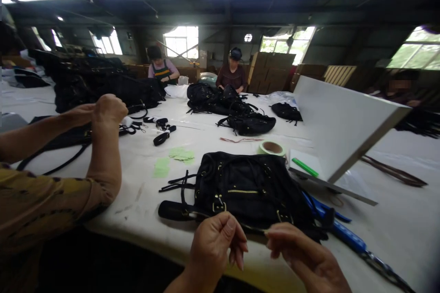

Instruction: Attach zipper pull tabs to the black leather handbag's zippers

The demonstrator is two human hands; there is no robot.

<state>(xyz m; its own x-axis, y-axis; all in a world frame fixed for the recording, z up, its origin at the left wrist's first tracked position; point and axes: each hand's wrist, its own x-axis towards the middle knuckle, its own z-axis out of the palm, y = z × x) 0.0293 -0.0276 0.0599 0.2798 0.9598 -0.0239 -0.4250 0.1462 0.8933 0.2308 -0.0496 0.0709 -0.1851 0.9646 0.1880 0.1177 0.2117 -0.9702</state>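
A black handbag (247,187) with gold buckles lies flat on the white table (144,201) just in front of me. My left hand (216,245) is curled in a pinch at the bag's near edge. My right hand (302,256) is pinched too, a little to the right. Between the two hands runs a thin dark strap (256,229) from the bag, held at both ends by my fingertips. The bag's wider strap end (172,210) lies on the table to the left.
A co-worker's arms in a patterned sleeve (44,201) reach in from the left, hands (103,110) raised. A tape roll (271,148), green paper slips (178,154), a tilted white board (337,123), a green marker (305,167) and a blue tool (343,231) surround the bag. More black bags (240,119) and two seated people are farther back.
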